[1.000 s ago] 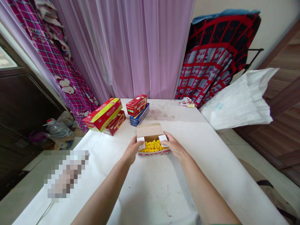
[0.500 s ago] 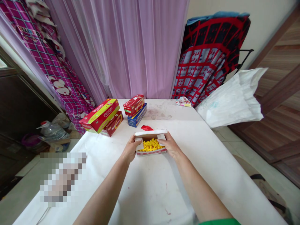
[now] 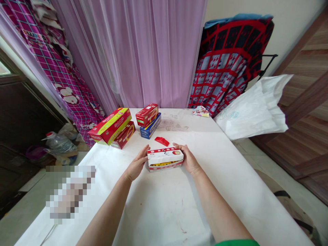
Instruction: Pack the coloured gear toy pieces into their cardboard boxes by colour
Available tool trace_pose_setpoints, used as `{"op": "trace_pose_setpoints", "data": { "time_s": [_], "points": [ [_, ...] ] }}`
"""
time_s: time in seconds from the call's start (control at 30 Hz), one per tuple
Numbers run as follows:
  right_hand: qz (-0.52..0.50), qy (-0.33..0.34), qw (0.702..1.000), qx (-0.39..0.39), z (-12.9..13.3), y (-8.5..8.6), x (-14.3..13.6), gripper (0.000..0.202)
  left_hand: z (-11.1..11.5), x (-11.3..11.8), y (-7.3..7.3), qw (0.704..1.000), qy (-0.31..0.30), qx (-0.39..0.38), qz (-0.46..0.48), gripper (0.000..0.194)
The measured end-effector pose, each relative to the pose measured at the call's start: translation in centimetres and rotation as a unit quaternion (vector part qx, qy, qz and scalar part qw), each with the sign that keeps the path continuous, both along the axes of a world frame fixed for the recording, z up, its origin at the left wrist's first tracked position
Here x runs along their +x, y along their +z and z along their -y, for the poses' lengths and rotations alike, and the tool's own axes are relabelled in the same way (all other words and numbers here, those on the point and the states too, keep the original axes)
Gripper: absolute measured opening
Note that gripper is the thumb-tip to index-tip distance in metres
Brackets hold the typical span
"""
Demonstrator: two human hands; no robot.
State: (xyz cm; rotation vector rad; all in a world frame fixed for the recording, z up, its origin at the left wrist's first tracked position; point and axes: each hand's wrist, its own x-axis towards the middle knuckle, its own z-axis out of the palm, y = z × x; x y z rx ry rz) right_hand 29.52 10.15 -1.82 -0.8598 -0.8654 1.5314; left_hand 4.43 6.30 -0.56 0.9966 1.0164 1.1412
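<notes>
A small white and red cardboard box [image 3: 165,156] sits on the white-covered table in front of me. Its lid is folded down most of the way, and yellow plastic pieces [image 3: 169,164] show through a narrow front gap. My left hand [image 3: 137,164] is by the box's left end, fingers stretched out, the fingertips at or just off its side. At the other end, my right hand [image 3: 189,159] holds the right side, its fingers bent around the back corner. Just behind the box lies a flat red plastic piece [image 3: 162,141].
Red and yellow cartons [image 3: 112,124] are stacked at the back left. Beside them a red box [image 3: 146,115] rests on a blue box [image 3: 150,127]. A white bag [image 3: 253,107] stands at the right edge, and a crumpled wrapper [image 3: 201,111] lies at the back. A pixelated object [image 3: 71,193] is at left.
The lid has come down over the yellow pieces. My left hand has let go of the box's left side and opened. My right hand has shifted slightly along the right end.
</notes>
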Motion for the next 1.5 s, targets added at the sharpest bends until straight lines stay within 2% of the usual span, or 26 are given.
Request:
{"op": "trace_pose_setpoints", "data": {
  "time_s": [0.17, 0.43, 0.57, 0.67, 0.8, 0.83, 0.93, 1.23, 1.4, 1.5],
  "points": [
    [0.034, -0.005, 0.999, 0.023, -0.3, -0.2, 0.1, 0.038, 0.6, -1.6, 0.4, 0.997, -0.004, 0.045, -0.055, 0.068],
    [0.125, 0.011, 0.991, 0.039, 0.0, -0.1, 0.6, 0.032, 1.0, 0.6, 1.6, 0.972, -0.023, 0.129, -0.196, 0.063],
    [0.203, 0.04, 0.974, 0.092, 0.1, 0.1, 1.3, 0.046, 1.0, 0.3, 1.4, 0.92, -0.043, 0.204, -0.331, 0.054],
    [0.275, 0.082, 0.945, 0.156, -0.1, 0.2, 2.1, 0.06, 0.7, 0.0, 1.3, 0.881, -0.055, 0.25, -0.398, 0.051],
    [0.352, 0.107, 0.902, 0.224, -0.6, 0.3, 2.7, 0.069, 0.4, -0.1, 1.5, 0.8, -0.067, 0.323, -0.5, 0.048],
    [0.363, 0.11, 0.895, 0.233, -0.7, 0.3, 2.8, 0.068, 0.4, -0.1, 1.6, 0.788, -0.067, 0.333, -0.514, 0.048],
    [0.377, 0.115, 0.884, 0.251, -0.9, 0.1, 2.8, 0.064, 0.3, -0.1, 1.8, 0.775, -0.069, 0.341, -0.527, 0.048],
    [0.382, 0.139, 0.881, 0.241, -0.5, 0.3, 3.1, 0.064, 0.4, -0.3, 2.2, 0.743, -0.099, 0.366, -0.551, 0.046],
    [0.394, 0.162, 0.874, 0.235, 0.0, 0.5, 3.3, 0.061, 1.3, 0.0, 2.5, 0.68, -0.108, 0.358, -0.631, 0.04],
    [0.417, 0.167, 0.86, 0.242, 0.2, 0.5, 3.4, 0.058, 2.0, 0.5, 2.8, 0.653, -0.104, 0.362, -0.656, 0.05]
  ]
}}
